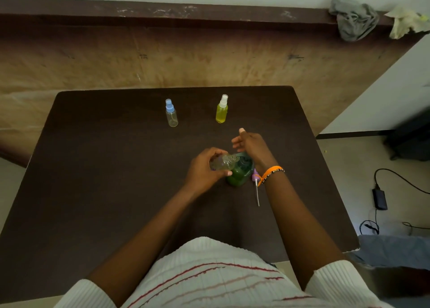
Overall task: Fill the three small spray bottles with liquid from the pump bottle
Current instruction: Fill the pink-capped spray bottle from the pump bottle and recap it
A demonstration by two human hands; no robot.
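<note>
The dark table [93, 191] fills the middle of the frame. At its centre the green pump bottle [239, 175] stands upright so its spout can feed the uncapped spray bottle [223, 164], which the left hand [204, 170] grips and tilts mouth-first toward the pump. The right hand [250, 144] rests on the pump head, fingers spread, apparently to press. Toward the top, the yellow-filled bottle [221, 112] and the near-empty blue-capped bottle [171, 116] wait apart. The removed purple sprayer [256, 182] lies beside the pump bottle.
</note>
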